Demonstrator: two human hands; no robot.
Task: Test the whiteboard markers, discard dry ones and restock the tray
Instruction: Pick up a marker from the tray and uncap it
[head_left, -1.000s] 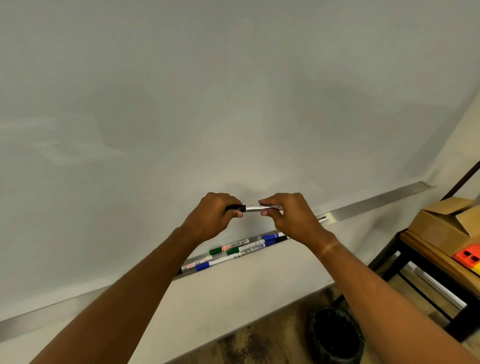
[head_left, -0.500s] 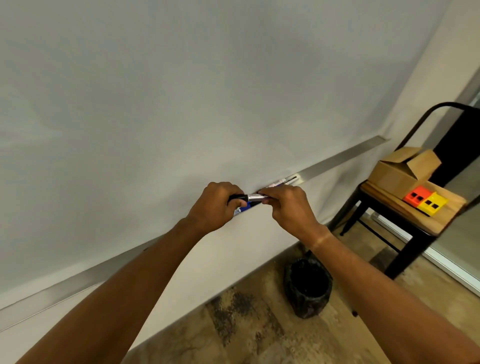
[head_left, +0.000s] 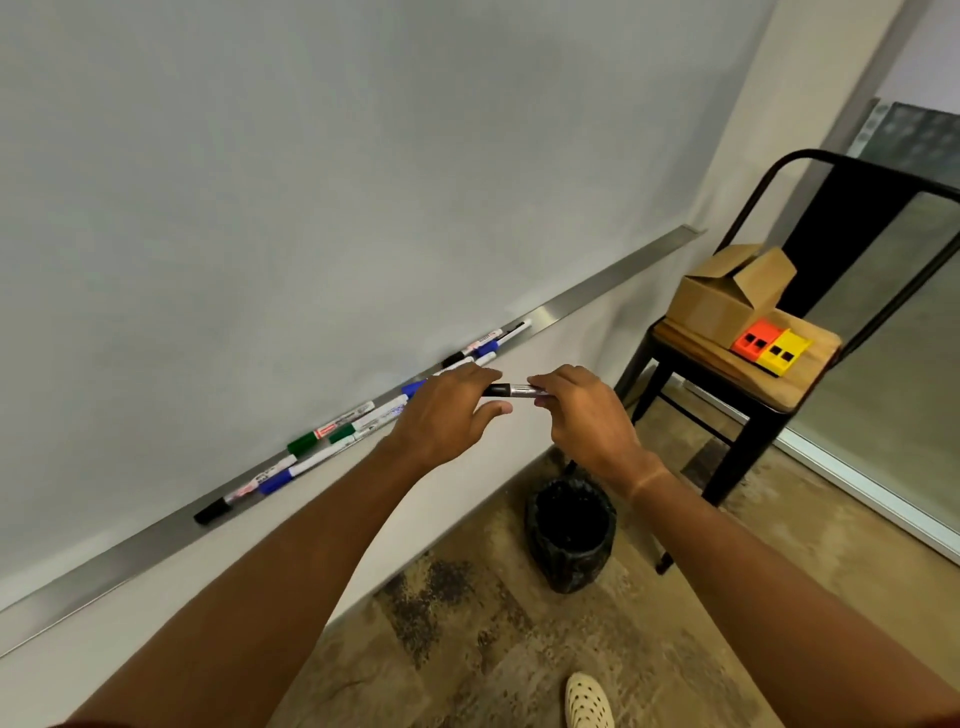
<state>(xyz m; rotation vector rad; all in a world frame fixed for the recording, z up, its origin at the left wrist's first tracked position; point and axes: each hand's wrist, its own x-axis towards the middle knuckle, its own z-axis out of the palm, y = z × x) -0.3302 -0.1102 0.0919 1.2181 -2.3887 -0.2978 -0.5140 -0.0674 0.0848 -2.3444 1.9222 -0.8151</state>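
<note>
white-barrelled marker with black cap (head_left: 511, 390) lies horizontal between both hands, above the black floor bin (head_left: 570, 540). right hand (head_left: 587, 415) pinches barrel; left hand (head_left: 447, 415) fingers loosely at cap end, grip unclear. long axis runs hand to hand.

Soft even indoor light; slight motion blur; wide-angle edge distortion.

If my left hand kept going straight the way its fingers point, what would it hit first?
Probably the right hand, which grips the other end of the black-capped marker that the left hand holds; depth between them is unclear.
</note>
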